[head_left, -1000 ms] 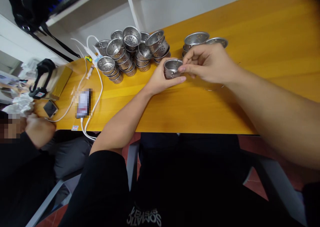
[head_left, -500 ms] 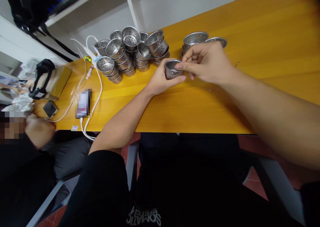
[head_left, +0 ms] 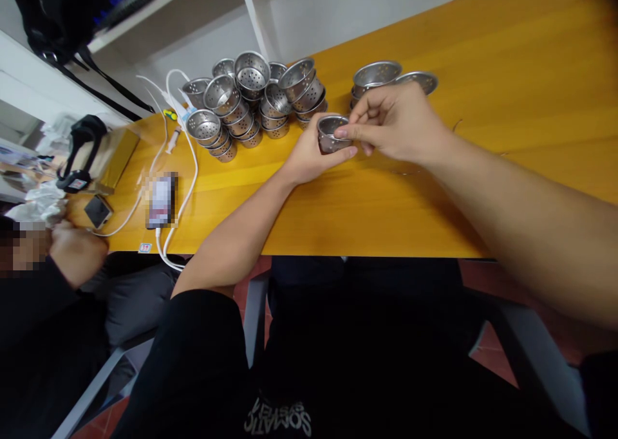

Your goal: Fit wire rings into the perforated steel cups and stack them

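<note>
My left hand (head_left: 308, 153) is wrapped round a small perforated metal cup (head_left: 332, 144), its mouth facing up toward me, above the table. My right hand (head_left: 393, 122) pinches at the cup's right rim, thumb tip over the edge; whether something thin is between the fingers I cannot make out. Just behind the right hand stand larger-looking metal cups (head_left: 376, 73), partly hidden by it. Left of the cup in my grasp, several stacks of perforated metal cups (head_left: 240, 114) crowd together.
On the yellow wooden table (head_left: 309, 223) lie a phone (head_left: 161, 199) with white cables, a syringe (head_left: 172, 140) and a small dark box (head_left: 98, 211). A headset (head_left: 80, 152) rests on a carton at far left. Another person's arm (head_left: 77, 252) reaches in there.
The thumb of my right hand has shifted slightly left along the cup's rim. My left hand keeps its hold on the cup, and the stacks stand as before.
</note>
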Demonstrator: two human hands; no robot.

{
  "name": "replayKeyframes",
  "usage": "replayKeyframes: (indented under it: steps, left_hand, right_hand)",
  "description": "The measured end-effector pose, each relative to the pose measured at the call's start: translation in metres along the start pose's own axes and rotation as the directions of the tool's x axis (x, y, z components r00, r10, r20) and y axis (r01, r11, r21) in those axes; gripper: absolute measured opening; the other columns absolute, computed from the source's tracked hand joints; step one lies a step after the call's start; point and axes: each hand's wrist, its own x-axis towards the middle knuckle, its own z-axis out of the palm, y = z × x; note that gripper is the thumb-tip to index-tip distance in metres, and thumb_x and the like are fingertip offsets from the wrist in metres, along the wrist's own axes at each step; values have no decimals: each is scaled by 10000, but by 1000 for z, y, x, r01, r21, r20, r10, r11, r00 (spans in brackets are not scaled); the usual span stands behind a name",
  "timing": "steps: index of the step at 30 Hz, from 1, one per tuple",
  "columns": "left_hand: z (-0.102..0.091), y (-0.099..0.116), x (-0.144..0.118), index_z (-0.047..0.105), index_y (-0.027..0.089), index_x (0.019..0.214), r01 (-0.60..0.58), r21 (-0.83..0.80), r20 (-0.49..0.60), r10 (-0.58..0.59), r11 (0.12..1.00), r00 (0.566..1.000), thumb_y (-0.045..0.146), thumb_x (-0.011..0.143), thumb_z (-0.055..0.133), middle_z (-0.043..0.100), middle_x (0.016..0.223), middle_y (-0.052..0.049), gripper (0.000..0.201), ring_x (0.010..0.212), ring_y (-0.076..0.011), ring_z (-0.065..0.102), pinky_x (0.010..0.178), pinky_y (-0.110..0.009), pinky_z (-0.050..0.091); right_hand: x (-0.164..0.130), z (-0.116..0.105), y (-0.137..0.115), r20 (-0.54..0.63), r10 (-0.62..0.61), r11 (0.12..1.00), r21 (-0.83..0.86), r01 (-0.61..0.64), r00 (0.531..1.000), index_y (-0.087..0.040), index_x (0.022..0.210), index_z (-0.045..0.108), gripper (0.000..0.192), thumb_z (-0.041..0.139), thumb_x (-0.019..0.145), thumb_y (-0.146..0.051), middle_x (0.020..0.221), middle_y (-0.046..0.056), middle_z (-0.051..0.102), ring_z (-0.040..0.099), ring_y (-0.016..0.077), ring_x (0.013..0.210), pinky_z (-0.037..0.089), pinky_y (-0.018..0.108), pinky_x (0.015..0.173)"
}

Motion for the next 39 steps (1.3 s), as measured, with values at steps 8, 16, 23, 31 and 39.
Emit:
replayKeyframes:
  steps: [8, 16, 23, 31, 39]
  left_hand:
    - [0, -2, -1, 493, 216, 1386, -5, -5, 57, 5, 1000, 998, 870, 804, 802, 657, 1326, -89, 929, 1290, -271, 685, 1210, -505, 528]
    - [-3, -2, 1, 470, 219, 1434, 19, -4, -2, -19, 1000, 1000, 895, 777, 803, 670, 1372, -113, 999, 1312, -279, 694, 1230, -509, 529]
    - [-6, -5, 1, 406, 236, 1491, 16, 37, -13, -16, 999, 1000, 873, 838, 764, 637, 1414, -120, 979, 1374, -284, 666, 1271, -506, 486]
    - [-3, 3, -4, 337, 263, 1540, -105, 39, 22, 104, 994, 994, 746, 939, 746, 619, 1440, -109, 872, 1377, -266, 685, 1229, -463, 541]
    - [0, 6, -5, 103, 266, 1667, -129, 186, 62, 120, 974, 991, 556, 988, 766, 459, 1632, -172, 992, 1528, -302, 611, 1231, -438, 546]
  right_hand:
    - [-2, -3, 3, 29, 12, 1000, -28, -12, 1000, -293, 801, 673, 541, 914, 794, -778, 601, -1, 618, 547, 181, 550, 478, 385, 538]
    - [1, -9, 10, -104, -203, 948, -271, 169, 974, -264, 997, 742, 381, 782, 983, -643, 957, 104, 750, 629, 209, 794, 535, 418, 735]
    - [0, -17, 26, 38, -285, 889, -363, 279, 958, -332, 1019, 797, 172, 718, 1022, -485, 1228, 97, 729, 698, 318, 1085, 635, 538, 925]
    - [0, -18, 36, 202, -346, 854, -336, 397, 916, -339, 1217, 817, 270, 722, 989, -447, 1379, 107, 661, 664, 365, 1283, 602, 615, 1067]
    - [-7, -13, 17, 150, -264, 889, -345, 301, 953, -500, 1581, 564, 789, 834, 879, -738, 1508, 51, 649, 677, 382, 1261, 597, 635, 1092]
